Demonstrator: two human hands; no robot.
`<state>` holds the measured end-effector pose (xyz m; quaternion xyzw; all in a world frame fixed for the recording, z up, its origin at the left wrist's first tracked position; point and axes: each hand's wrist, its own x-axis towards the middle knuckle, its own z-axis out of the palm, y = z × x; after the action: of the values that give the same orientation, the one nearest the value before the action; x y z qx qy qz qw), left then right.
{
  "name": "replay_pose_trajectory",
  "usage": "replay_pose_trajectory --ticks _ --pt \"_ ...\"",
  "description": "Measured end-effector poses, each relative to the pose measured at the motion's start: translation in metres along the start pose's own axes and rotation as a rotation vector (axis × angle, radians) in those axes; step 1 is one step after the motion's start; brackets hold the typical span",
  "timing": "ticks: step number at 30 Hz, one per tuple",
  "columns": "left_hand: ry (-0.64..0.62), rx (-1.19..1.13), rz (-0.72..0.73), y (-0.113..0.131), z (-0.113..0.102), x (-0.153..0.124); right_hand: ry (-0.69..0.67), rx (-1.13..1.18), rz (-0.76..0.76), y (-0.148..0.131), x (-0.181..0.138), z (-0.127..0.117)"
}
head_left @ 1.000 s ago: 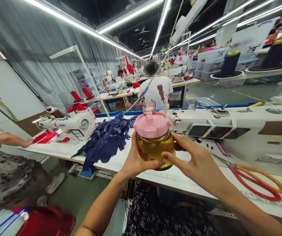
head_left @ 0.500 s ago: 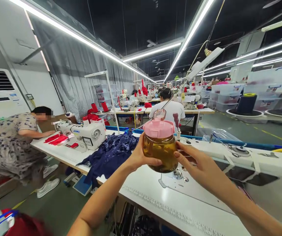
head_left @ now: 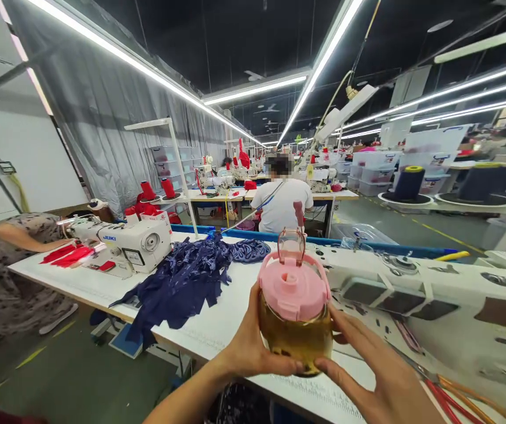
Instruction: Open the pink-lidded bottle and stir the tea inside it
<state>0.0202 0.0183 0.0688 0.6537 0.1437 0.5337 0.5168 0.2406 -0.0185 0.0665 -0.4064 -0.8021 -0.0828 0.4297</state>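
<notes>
Above white table (head_left: pixel 235 318): both hands' fingers (head_left: pixel 279 366) clasp bottle (head_left: pixel 296 321) (pink lid); navy fabric (head_left: pixel 186 277) left.

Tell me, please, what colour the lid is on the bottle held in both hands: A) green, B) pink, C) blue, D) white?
B: the bottle of amber liquid, held between the left hand and the right hand, has a pink lid with its clear cap flipped up.

- The jar (head_left: pixel 296 330) hides both palms; the right hand (head_left: pixel 379 383) runs off the bottom edge.
- The scissors (head_left: pixel 456 397) are cut off at the bottom.
- The co-worker (head_left: pixel 6 265) is cropped at the left.
</notes>
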Motion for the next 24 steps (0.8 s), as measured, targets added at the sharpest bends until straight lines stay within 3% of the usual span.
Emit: replay_pose_trajectory --ticks 5,10,15,19,24 --pt "0.027 -0.012 -0.131 -0.052 0.015 -0.047 -0.105 0.087 0.118 0.010 -0.066 0.020" --pt "0.104 0.107 -0.204 -0.094 0.020 -0.063 -0.152 0.189 0.222 0.026 -0.091 0.032" --pt "0.072 0.139 -0.162 -0.112 0.017 -0.061 -0.162 0.173 0.239 0.039 -0.090 0.029" --pt "0.064 0.152 -0.167 -0.113 0.014 -0.060 -0.298 0.068 0.130 0.047 -0.075 0.001" --pt "0.073 0.161 -0.201 -0.116 0.016 -0.061 -0.191 0.048 0.198 0.031 -0.031 -0.029"
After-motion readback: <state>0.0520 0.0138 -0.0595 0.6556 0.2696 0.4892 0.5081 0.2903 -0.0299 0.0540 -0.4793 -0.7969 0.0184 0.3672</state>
